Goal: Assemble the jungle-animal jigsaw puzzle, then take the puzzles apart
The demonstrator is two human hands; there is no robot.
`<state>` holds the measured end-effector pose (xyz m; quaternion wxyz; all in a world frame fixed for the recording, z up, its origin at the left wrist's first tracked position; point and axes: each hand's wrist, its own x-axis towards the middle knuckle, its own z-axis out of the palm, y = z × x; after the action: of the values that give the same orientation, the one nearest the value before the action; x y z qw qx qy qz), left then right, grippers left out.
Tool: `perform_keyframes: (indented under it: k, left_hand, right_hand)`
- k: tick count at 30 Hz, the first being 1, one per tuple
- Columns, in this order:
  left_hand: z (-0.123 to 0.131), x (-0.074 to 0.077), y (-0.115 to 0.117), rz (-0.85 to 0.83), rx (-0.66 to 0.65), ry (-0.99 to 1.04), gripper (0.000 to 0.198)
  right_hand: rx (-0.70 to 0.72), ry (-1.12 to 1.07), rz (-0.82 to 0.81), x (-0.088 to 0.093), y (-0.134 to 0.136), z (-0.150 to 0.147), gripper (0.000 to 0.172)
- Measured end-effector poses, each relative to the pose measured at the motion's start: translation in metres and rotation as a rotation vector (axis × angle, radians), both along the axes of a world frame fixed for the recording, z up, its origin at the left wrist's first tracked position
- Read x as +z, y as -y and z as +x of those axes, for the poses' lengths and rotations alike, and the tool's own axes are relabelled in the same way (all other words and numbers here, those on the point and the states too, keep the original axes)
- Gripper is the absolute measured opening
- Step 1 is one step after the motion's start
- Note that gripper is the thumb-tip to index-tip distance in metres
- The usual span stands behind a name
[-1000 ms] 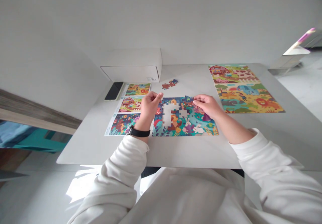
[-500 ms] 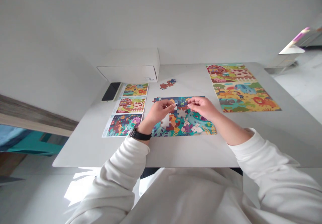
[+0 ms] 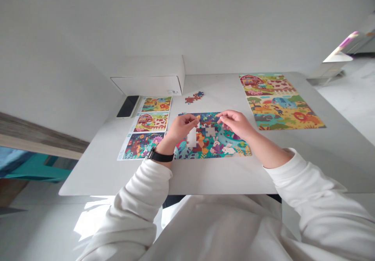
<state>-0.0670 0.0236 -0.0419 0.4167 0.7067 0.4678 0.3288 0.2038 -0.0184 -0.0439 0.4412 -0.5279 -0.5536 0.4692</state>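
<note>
L hand (image 3: 181, 128) leftward; box lbl (image 3: 175, 92) unreadable

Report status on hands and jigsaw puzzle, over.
Left hand, right hand over jigsaw puzzle, partly hiding it; grip unclear. Gaps visible in puzzle. Loose puzzle pieces beyond it.

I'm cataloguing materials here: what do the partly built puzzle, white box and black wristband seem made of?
Puzzle: probably smooth printed cardboard, from its thin interlocking pieces; wood is possible.
White box: likely matte cardboard, given straight edges and small printed markings.
Black wristband: perhaps matte fabric or rubber; it wraps snugly, but shows no clear texture.
</note>
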Motion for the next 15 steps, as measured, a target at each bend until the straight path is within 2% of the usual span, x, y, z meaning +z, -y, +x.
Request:
perform_keyframes:
  k: [7, 15]
  left_hand:
    - [-0.0093, 0.0040, -0.0075, -0.025, 0.086, 0.060, 0.032]
    - [-0.0108, 0.0005, -0.0096, -0.023, 0.109, 0.062, 0.032]
  right_hand:
    - [-0.078, -0.014, 0.032, -0.0027, -0.0045, 0.0046, 0.053]
    - [-0.154, 0.042, 0.129, -0.0045, -0.0073, 0.0087, 0.074]
